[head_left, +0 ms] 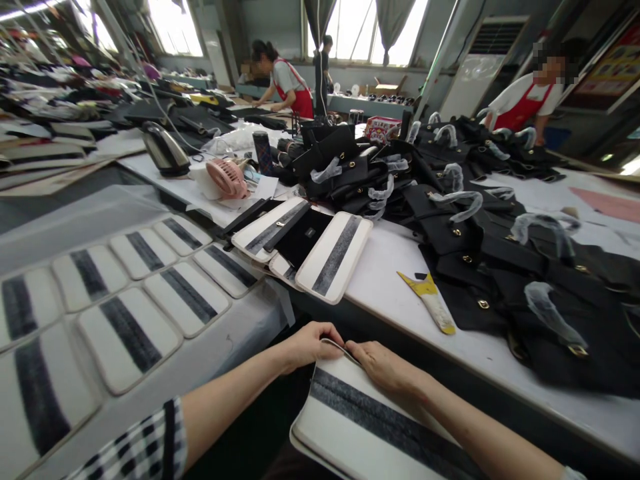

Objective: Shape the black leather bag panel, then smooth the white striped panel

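A white bag panel [365, 427] with a dark grey stripe lies tilted over my lap, its lower part running out of view. Both hands pinch its far edge. My left hand [316, 347] grips the edge near the far left corner, with the thumb over it and the fingers curled. Close beside it, my right hand [383, 365] holds the same edge between thumb and fingers. The edge bulges a little between the two hands. Just beyond them, a similar striped panel [345, 267] rests on a stack of pieces with black lining at the table's edge.
Several striped panels [130, 337] lie in rows on the left table. A yellow glue tube [431, 303] sits on the white table, left of piled black handbags [465, 260]. Farther back stand a pink fan [227, 179] and a kettle [165, 150]. People in red aprons work beyond.
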`<state>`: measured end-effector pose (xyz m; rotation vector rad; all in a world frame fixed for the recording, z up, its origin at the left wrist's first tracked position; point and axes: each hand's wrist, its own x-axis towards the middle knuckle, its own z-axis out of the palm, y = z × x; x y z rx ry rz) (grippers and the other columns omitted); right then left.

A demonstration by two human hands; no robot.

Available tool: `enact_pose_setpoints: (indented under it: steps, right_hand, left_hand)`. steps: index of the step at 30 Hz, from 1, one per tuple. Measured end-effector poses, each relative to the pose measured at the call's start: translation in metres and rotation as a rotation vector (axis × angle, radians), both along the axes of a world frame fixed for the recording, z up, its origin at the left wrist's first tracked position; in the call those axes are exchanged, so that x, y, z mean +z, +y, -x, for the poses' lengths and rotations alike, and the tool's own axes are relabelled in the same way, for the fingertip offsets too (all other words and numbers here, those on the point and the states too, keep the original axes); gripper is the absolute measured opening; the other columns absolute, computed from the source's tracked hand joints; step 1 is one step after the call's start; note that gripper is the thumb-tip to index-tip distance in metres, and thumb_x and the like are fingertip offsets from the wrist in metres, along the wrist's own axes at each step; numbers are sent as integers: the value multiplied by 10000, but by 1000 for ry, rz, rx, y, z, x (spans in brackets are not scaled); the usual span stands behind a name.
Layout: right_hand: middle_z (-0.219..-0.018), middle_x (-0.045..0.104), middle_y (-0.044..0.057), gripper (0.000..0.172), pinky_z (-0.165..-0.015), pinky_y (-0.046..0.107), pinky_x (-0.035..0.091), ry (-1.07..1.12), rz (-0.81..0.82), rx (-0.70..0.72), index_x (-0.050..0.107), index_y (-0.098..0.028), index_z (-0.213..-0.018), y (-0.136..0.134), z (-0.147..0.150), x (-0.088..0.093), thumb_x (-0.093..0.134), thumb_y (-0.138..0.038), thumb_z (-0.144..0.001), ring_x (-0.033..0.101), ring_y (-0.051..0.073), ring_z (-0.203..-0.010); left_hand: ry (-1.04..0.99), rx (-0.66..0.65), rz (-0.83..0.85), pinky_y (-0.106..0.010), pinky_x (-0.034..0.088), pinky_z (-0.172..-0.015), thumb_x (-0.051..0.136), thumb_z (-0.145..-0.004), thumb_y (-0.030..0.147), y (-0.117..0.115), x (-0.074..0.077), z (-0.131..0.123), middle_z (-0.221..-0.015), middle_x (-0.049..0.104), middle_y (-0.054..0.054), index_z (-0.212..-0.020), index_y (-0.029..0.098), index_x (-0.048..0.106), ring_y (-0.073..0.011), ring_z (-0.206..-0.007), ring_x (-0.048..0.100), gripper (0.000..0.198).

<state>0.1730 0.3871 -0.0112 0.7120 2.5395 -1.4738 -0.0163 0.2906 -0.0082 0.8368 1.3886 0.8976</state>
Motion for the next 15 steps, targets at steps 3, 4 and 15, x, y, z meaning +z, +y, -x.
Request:
enact_pose_setpoints:
  steps: [3, 4, 15]
  right_hand:
    - [-837, 665, 32, 468, -645, 282, 391, 7, -5, 27, 644, -203, -921, -1, 0, 5, 253, -440, -1019, 572, 187, -712]
    - [-846, 666, 30, 457, -659, 284, 397, 10, -3, 38, 645, -207, -948, -2, 0, 7, 253, -430, -1020, 576, 186, -717]
    - [-872, 669, 24, 473, -696, 293, 412, 5, 23, 30, 636, -213, -945, -2, 3, 9, 238, -456, -1027, 604, 196, -778]
  left_hand:
    - [-96, -41, 32, -257, 375, -676, 753, -596, 252, 0, 0, 4, -771, 644, -4, -850, 149, 690, -142, -720, 528, 281]
    - [-122, -47, 38, -258, 383, -685, 762, -598, 260, 0, -1, 5, -786, 648, -8, -862, 151, 692, -142, -729, 531, 294]
    - [-191, -77, 15, -293, 425, -817, 822, -608, 312, -9, 1, 16, -962, 682, -56, -1037, 150, 690, -184, -890, 590, 477]
